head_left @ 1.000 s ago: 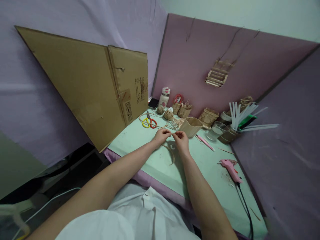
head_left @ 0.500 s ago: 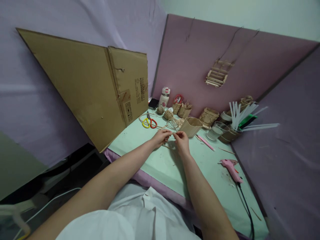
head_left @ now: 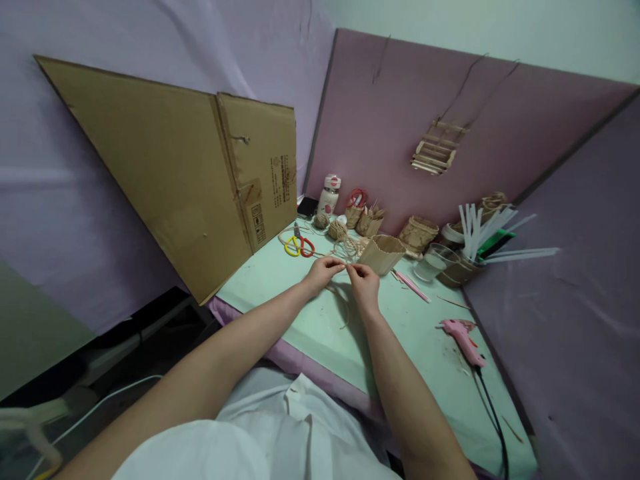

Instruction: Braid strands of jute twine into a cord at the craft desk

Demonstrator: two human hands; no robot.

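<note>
1. Head view: left hand (head_left: 323, 275) and right hand (head_left: 363, 285), fingertips pinched together, appear to grip a thin cord (head_left: 347, 309) just in front of the slatted container (head_left: 376, 256).
2. Its loose tail curves toward the wearer; strands between fingertips are too small to make out.
3. Light, even tension should serve best, tail kept away from scissors (head_left: 299, 243) left of the container.

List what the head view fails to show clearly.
Head view:
Strand, where left hand and right hand pinch it: hidden by their grip.
Cardboard sheet: printing too small to read.
Tan container: inner bottom hidden by its front wall.
Glue gun cable: cut off by the bottom edge.
</note>
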